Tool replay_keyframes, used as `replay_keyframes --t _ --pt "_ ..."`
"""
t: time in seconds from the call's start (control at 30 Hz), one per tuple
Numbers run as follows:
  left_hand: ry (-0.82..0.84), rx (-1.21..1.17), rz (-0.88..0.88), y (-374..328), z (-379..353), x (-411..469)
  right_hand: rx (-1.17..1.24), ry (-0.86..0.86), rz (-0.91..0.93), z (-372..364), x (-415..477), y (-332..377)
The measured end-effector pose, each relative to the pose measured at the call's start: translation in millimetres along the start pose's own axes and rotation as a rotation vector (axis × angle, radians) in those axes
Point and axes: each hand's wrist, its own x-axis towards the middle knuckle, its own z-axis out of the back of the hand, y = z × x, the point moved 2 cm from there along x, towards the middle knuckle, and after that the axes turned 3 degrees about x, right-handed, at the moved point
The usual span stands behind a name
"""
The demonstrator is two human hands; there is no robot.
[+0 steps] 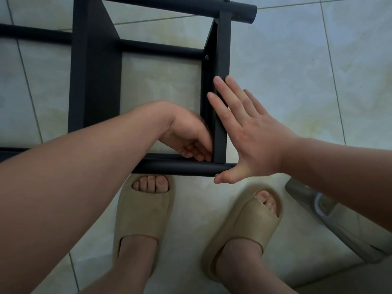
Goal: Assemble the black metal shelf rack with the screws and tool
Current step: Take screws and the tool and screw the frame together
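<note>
The black rack (95, 81) lies on the tiled floor (297, 71). Right grip (250, 132): flat, fingers straight, pressed on the flat crossbar (222, 49), thumb under the round tube (180, 167). Left grip (186, 134): fingers curled at their inner corner (any contents hidden; state cannot be told).

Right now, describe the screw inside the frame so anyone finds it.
Find the black rack on the tiled floor. Follow the panel beyond the right hand. The screw sits inside the crossbar corner, unlike the one atop the far tube.
</note>
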Motion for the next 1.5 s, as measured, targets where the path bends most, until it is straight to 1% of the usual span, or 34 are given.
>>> replay_keyframes --t 0.1,0.27,0.33,0.5,0.57,0.67,0.73,0.87,1.1,1.17,1.33,1.5 --pt "-0.013 0.011 -0.002 -1.3 0.2 2.1 0.007 0.002 -0.003 -0.2 0.2 0.0" --pt "0.011 -0.072 -0.024 0.6 2.0 -1.1 0.003 0.002 -0.001 -0.4 0.4 -0.2" --pt "0.021 -0.052 -0.02 0.9 0.4 -1.9 0.002 0.003 -0.001 -0.5 0.3 -0.1" --pt "-0.03 -0.004 -0.018 -0.9 -0.9 1.5 0.004 0.016 -0.005 -0.1 0.4 0.1" --pt "-0.032 -0.039 -0.019 -0.2 -0.7 1.6 0.003 0.016 -0.005 -0.2 0.4 0.2" --pt "0.009 -0.103 -0.034 1.3 0.0 -0.3 0.003 0.007 -0.003 -0.6 0.2 -0.2" --pt "0.031 -0.078 -0.037 2.0 -0.9 -1.2 0.003 0.006 -0.002 -0.9 0.3 -0.4" --pt "-0.012 -0.004 -0.026 1.9 -2.2 1.1 0.001 -0.003 0.003 -1.7 0.6 -0.7" --pt "0.004 -0.122 -0.056 3.7 0.0 -0.7 -0.001 0.002 0.018 -3.1 1.6 -1.4" --pt "0.011 -0.103 -0.052 3.5 -0.5 -2.1 -0.006 0.004 0.016 -3.6 1.7 -1.4" --pt "-0.032 -0.005 -0.03 -0.1 -2.2 -0.4 -0.012 0.008 0.013 -4.1 1.7 -1.4" --pt "-0.028 -0.103 -0.061 1.5 -1.8 0.3 -0.011 0.006 0.012 -4.3 1.6 -1.7"
